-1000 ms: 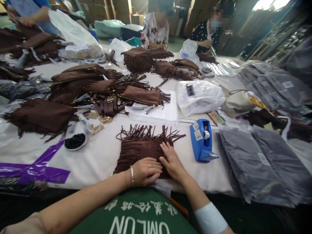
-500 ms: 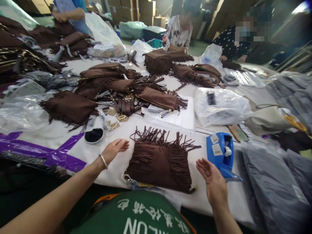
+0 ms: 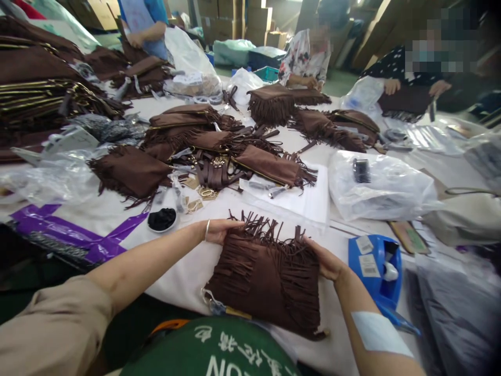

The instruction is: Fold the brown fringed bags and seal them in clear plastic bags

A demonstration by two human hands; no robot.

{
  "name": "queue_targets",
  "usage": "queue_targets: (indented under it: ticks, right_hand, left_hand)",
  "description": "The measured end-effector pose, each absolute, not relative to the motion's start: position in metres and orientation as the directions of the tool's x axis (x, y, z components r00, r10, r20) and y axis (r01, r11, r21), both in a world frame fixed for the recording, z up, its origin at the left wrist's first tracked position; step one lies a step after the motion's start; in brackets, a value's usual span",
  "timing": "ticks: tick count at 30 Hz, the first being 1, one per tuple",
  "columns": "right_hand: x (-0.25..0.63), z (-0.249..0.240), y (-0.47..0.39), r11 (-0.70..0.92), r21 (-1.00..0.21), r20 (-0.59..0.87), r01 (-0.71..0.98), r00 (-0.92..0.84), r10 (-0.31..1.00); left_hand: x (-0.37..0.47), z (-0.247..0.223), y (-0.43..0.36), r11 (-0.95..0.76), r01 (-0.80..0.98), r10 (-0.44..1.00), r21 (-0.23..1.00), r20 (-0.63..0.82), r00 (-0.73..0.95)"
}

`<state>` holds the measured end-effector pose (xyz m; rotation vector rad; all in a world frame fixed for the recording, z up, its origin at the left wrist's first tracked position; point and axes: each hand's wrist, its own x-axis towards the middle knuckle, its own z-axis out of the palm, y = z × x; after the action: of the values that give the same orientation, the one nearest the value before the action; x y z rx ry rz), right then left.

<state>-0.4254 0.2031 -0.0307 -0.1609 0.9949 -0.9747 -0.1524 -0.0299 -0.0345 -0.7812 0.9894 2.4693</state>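
The step in hand looked like steadying the bag (image 3: 270, 282) by its far corners: it lay at the near edge of the counter (image 3: 186, 269), left hand (image 3: 221, 230) at its far left corner, right hand (image 3: 326, 258) at its far right. Fringe (image 3: 260, 230) partly hid the fingers, so I could not tell whether either grip was closed; shifting the bag would call for an even hold, clear of the dispenser (image 3: 371, 269).

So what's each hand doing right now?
Left hand: touching the brown fringed bag; grip unclear.
Right hand: at the bag's right edge, fingers partly hidden; grip unclear.
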Motion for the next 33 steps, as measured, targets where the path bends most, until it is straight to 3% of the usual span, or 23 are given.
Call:
queue_targets:
  ticks: [5,9,11,14,16,19,21,24,26,29,31,33]
  right_hand:
    - [-0.431,-0.031,0.172,0.665,-0.444,-0.626,0.6,0.323,-0.709]
    - [-0.429,-0.034,0.157,0.673,-0.49,-0.612,0.554,0.331,-0.718]
    - [-0.429,-0.033,0.158,0.639,-0.547,-0.579,0.541,0.306,-0.755]
    - [-0.426,-0.021,0.168,0.498,-0.71,-0.472,0.497,0.189,-0.861]
    - [-0.42,-0.009,0.177,0.407,-0.843,-0.388,0.353,0.126,-0.913]
    - [-0.399,-0.001,0.195,0.274,-0.959,-0.281,-0.079,0.115,-0.953]
    - [-0.377,-0.006,0.209,0.128,-0.925,-0.181,-0.357,0.12,-0.976]
    - [-0.342,-0.02,0.237,-0.045,-0.832,-0.022,-0.553,0.113,-0.993]
    - [-0.326,-0.025,0.258,-0.075,-0.834,0.019,-0.547,0.107,-0.994]
    - [-0.32,-0.02,0.284,-0.056,-0.93,0.05,-0.364,0.026,-0.998]
    - [-0.33,-0.015,0.287,-0.114,-0.979,0.146,-0.168,-0.188,-0.971]
    - [-0.347,-0.011,0.277,-0.204,-0.978,0.197,-0.038,-0.469,-0.861]
  left_hand:
    - [-0.203,-0.04,-0.041,-0.641,-0.618,0.319,0.455,-0.574,-0.754]
    - [-0.238,-0.041,-0.032,-0.578,-0.661,0.391,0.479,-0.548,-0.739]
    - [-0.245,-0.04,-0.025,-0.55,-0.637,0.346,0.54,-0.547,-0.762]
    - [-0.238,-0.031,-0.013,-0.499,-0.505,0.136,0.705,-0.511,-0.849]
    - [-0.223,-0.018,-0.004,-0.341,-0.385,0.029,0.858,-0.4,-0.916]
    - [-0.195,0.002,0.018,0.126,-0.19,0.063,0.974,-0.199,-0.978]
    - [-0.176,0.01,0.037,0.415,-0.009,0.129,0.91,-0.068,-0.989]
    - [-0.152,0.008,0.066,0.64,0.171,0.187,0.749,0.065,-0.98]
    - [-0.14,0.003,0.081,0.698,0.192,0.178,0.69,0.093,-0.98]
    - [-0.131,-0.003,0.092,0.733,0.189,0.143,0.654,0.124,-0.982]
    - [-0.129,-0.006,0.094,0.742,0.185,0.12,0.644,0.144,-0.982]
    - [-0.129,-0.007,0.095,0.745,0.187,0.105,0.64,0.164,-0.981]
